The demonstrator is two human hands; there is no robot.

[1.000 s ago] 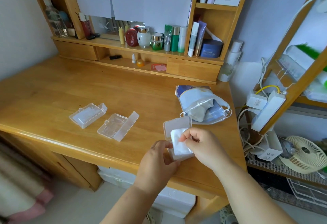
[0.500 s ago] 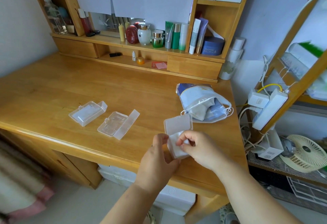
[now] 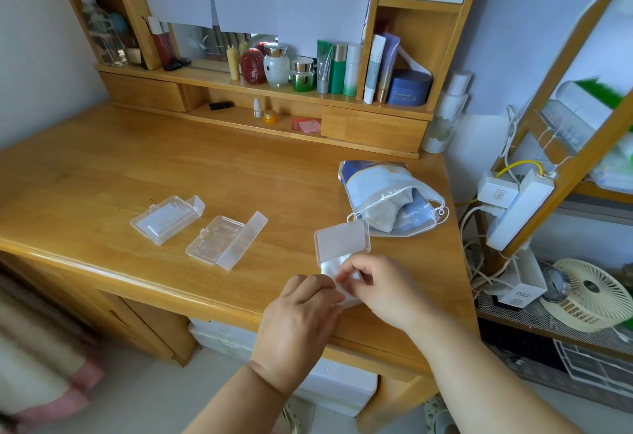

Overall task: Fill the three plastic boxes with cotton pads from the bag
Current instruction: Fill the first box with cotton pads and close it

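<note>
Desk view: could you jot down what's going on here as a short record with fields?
Setting: wooden desk with a shelf of cosmetics behind
Left hand: holds the near box from the left
Right hand: fingers pinch cotton pads in the box
Box in hand: lid open, tilted up
Middle box: open, looks empty
Far-left box: open, something pale inside, cannot tell what
Bag: lies open behind the held box
</note>
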